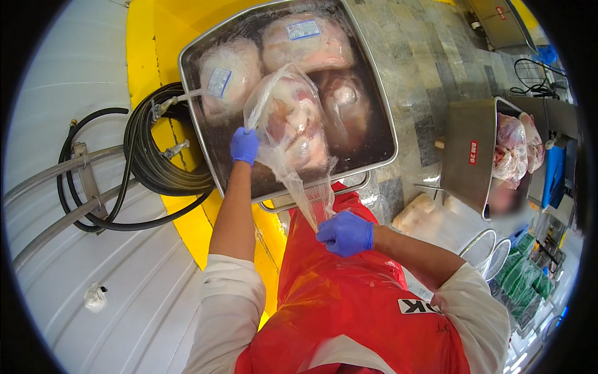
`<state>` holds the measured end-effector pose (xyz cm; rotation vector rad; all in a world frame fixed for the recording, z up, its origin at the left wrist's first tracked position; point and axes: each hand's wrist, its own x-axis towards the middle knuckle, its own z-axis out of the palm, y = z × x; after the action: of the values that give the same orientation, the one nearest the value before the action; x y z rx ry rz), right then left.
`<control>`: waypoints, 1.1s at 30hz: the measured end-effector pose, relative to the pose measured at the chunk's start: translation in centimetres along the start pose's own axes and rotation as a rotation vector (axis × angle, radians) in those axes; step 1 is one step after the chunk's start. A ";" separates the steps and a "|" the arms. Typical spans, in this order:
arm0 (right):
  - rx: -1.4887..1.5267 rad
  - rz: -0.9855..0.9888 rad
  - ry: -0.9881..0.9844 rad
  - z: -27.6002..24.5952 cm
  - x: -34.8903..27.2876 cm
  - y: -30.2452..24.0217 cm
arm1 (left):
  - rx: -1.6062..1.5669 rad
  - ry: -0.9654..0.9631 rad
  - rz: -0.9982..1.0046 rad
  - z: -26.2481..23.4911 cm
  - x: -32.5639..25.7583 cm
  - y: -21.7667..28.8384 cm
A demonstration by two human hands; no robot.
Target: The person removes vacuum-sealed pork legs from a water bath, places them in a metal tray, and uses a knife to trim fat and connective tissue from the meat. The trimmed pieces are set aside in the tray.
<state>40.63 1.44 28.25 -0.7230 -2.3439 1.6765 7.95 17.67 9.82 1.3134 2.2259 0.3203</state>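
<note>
left hand (244, 146), stretched forward, grips a clear bag (288, 118), its end clenched in the nearer, inward-pointing right hand (346, 234)

bagged meat (298, 128) | pale pink-red | clear bag (306, 190) stretched | in metal tub (369, 167)

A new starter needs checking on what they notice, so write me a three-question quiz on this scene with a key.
1. What does the right hand grip?
A) a hose nozzle
B) the loose end of a clear plastic bag
C) the handle of a knife

2. True or false: the coiled black hose is to the left of the steel tub.

3. Count the blue-and-white labels showing on the bagged meat in the tub.

Key: 1. B; 2. True; 3. Two.
</note>
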 end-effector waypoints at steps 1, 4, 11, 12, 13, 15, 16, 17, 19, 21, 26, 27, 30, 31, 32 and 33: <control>0.004 -0.003 -0.004 0.1 0.2 0.1 | -0.209 0.030 0.003 -1.4 0.8 -0.8; -0.084 -0.025 -0.011 0.6 0.4 0.8 | 0.531 -0.148 0.371 -6.4 3.2 -1.5; -0.229 0.193 -0.122 -0.1 -2.0 3.8 | -0.718 -0.082 0.139 -11.7 2.1 -0.9; -0.243 0.226 -0.120 -0.4 -2.8 4.2 | -0.955 -0.188 0.072 -12.3 1.0 -1.5; -0.253 0.266 -0.124 -0.6 -3.7 4.6 | -1.010 -0.272 -0.008 -12.9 0.1 -2.1; -0.281 0.307 -0.059 -1.7 -5.7 5.7 | -1.339 -0.591 -0.126 -14.9 -4.2 -3.5; -0.287 0.334 -0.046 -2.1 -6.8 6.2 | -1.687 -0.864 -0.153 -15.7 -6.4 -3.7; -0.290 0.345 0.007 -2.6 -7.8 6.8 | -1.392 -0.629 -0.149 -16.8 -9.2 -3.8; -0.321 0.351 0.106 -3.9 -9.3 8.1 | -0.916 -0.301 0.043 -18.0 -15.8 -3.0; -0.368 0.393 0.117 -4.9 -10.0 9.0 | -0.641 -0.084 0.158 -17.8 -21.8 -1.0; -0.220 0.265 0.322 -6.1 -7.3 9.9 | -1.030 -0.400 -0.496 -19.2 -28.1 3.9; -0.219 0.175 0.380 -5.6 -5.9 9.8 | -1.221 -0.461 -0.512 -19.3 -28.2 4.5; -0.034 0.076 0.402 -2.6 -1.1 8.8 | -1.039 -0.456 -0.405 -18.1 -28.7 5.5; -0.083 0.075 0.369 -1.2 0.7 8.5 | -0.978 -0.466 -0.329 -17.5 -28.7 5.5; -0.161 0.060 0.346 0.1 2.5 8.5 | -0.919 -0.474 -0.250 -16.5 -28.5 5.2; -0.251 0.057 0.322 1.3 4.2 8.9 | -0.891 -0.449 -0.135 -15.5 -28.3 4.8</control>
<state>39.00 4.56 19.00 -1.0270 -2.3363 1.1870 13.86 -3.41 34.00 0.6540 1.4814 0.7666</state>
